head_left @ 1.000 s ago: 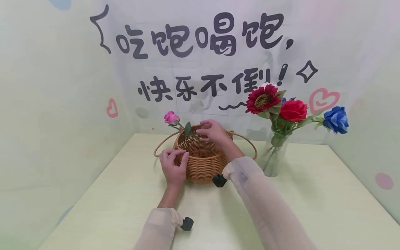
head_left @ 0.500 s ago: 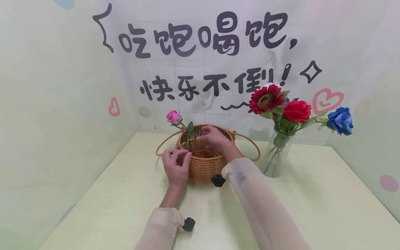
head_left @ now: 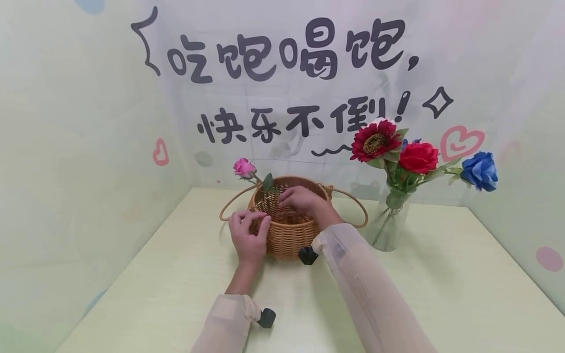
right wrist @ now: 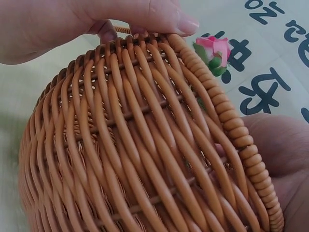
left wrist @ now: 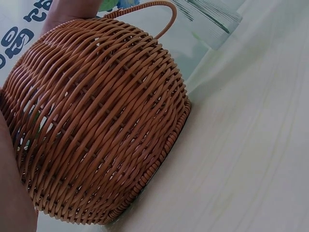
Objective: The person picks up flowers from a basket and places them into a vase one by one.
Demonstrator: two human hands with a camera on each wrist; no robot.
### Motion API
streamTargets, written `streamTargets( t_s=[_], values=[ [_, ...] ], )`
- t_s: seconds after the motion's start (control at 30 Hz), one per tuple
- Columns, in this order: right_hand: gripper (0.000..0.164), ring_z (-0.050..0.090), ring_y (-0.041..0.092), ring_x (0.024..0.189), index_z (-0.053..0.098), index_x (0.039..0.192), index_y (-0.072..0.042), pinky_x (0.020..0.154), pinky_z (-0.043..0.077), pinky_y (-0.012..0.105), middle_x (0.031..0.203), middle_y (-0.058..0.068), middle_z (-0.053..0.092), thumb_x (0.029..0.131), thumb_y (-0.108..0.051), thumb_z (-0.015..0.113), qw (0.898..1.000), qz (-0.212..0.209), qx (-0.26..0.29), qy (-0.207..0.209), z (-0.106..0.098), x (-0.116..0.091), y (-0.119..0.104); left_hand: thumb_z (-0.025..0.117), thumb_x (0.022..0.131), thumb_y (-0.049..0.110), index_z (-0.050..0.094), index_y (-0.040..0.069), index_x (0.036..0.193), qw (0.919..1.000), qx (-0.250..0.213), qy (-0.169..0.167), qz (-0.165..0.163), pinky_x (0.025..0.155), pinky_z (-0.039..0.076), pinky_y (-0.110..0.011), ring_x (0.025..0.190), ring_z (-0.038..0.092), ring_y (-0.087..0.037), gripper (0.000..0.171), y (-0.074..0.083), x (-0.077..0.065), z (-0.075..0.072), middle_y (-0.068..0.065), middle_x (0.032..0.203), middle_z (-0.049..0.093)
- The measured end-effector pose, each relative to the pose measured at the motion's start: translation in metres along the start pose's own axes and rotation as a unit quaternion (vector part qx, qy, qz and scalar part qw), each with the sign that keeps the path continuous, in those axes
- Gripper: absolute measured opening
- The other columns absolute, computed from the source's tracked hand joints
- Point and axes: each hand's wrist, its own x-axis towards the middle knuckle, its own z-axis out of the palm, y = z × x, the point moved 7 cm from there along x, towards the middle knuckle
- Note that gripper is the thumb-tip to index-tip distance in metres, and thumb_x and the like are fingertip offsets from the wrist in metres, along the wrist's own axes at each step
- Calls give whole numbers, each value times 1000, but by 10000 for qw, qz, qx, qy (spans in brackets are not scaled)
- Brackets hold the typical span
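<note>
A brown wicker basket (head_left: 291,240) stands upright on the table. My left hand (head_left: 248,240) grips its near left rim, and the right wrist view shows that hand's thumb (right wrist: 164,17) along the rim. My right hand (head_left: 304,201) reaches over the right side into the basket mouth, fingers bent and pointing left; whether they pinch anything is hidden. A pink rose (head_left: 244,167) with a green leaf leans out over the back left rim, its stem running down into the basket. In the left wrist view the basket wall (left wrist: 96,116) fills most of the frame.
The basket's handle (head_left: 362,208) hangs down to the sides. Right of it, a clear glass vase (head_left: 388,230) holds a dark red flower (head_left: 376,141), a red rose (head_left: 418,157) and a blue rose (head_left: 480,170). A printed wall sheet (head_left: 291,93) closes off the table's back.
My right hand has gone down from above the rim into the basket, its spread fingers drawing together. The left hand, basket and pink rose stay in place.
</note>
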Motion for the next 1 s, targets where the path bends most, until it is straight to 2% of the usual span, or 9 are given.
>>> streamTargets(
  t_s=[0.23, 0.33, 0.43, 0.57, 0.6, 0.7, 0.83, 1.0],
  values=[
    [39, 54, 24, 114, 57, 133, -1, 98, 42, 49, 133, 14, 56, 94, -4, 59, 9997, -37, -255, -51, 1, 1, 3, 78, 76, 4, 70, 2, 81, 10000, 10, 78, 20, 85, 32, -39, 93, 44, -37, 9, 12, 2, 1, -20, 89, 51],
    [41, 56, 25, 111, 57, 134, -1, 98, 42, 49, 134, 15, 55, 93, -3, 60, 9993, -163, -326, -54, 1, -1, 1, 76, 74, -2, 68, -2, 80, 9999, -77, 124, 58, 84, 31, -39, 91, 43, -42, 10, 23, 5, -1, -24, 88, 49],
    [42, 56, 28, 111, 57, 134, -2, 98, 42, 50, 135, 16, 55, 93, -1, 59, 9992, -242, -302, -51, 1, -3, 0, 76, 74, -4, 68, -3, 80, 9999, -75, 131, 43, 84, 32, -38, 91, 43, -41, 10, 29, 6, -2, -24, 88, 49],
    [39, 58, 30, 109, 59, 132, -3, 92, 46, 47, 130, 17, 58, 93, 1, 57, 9992, -340, -216, 60, 0, -3, -1, 78, 75, 1, 71, 4, 81, 10000, 4, 86, 51, 85, 33, -36, 93, 45, -34, 9, 17, 3, -1, -18, 90, 51],
    [39, 59, 29, 105, 59, 132, -3, 88, 48, 45, 129, 17, 59, 93, 1, 57, 9990, -374, -193, 118, -1, -3, -2, 78, 76, 3, 72, 6, 82, 10000, 2, 64, 58, 85, 33, -36, 94, 45, -32, 9, 12, 2, -1, -16, 90, 51],
    [38, 60, 24, 95, 61, 129, -3, 84, 49, 46, 126, 18, 59, 92, 4, 58, 9981, -546, -97, 258, -2, -3, -4, 78, 77, 8, 72, 9, 83, 10000, 17, 0, 13, 86, 33, -37, 95, 45, -29, 8, 3, 0, 0, -12, 91, 51],
    [36, 59, 22, 90, 63, 126, -3, 83, 50, 47, 124, 18, 60, 91, 6, 57, 9968, -678, 72, 425, -5, -4, -6, 78, 78, 11, 72, 8, 83, 10000, 23, -30, -21, 85, 33, -38, 95, 45, -29, 8, 1, -1, 0, -12, 91, 51],
    [33, 60, 23, 86, 67, 119, -4, 68, 52, 35, 117, 13, 63, 90, 8, 57, 9938, -860, 234, 665, -8, -6, -9, 79, 76, 9, 72, 6, 82, 10000, 9, 41, 72, 84, 32, -37, 94, 45, -32, 9, 3, 0, 0, -15, 91, 51]
  ],
)
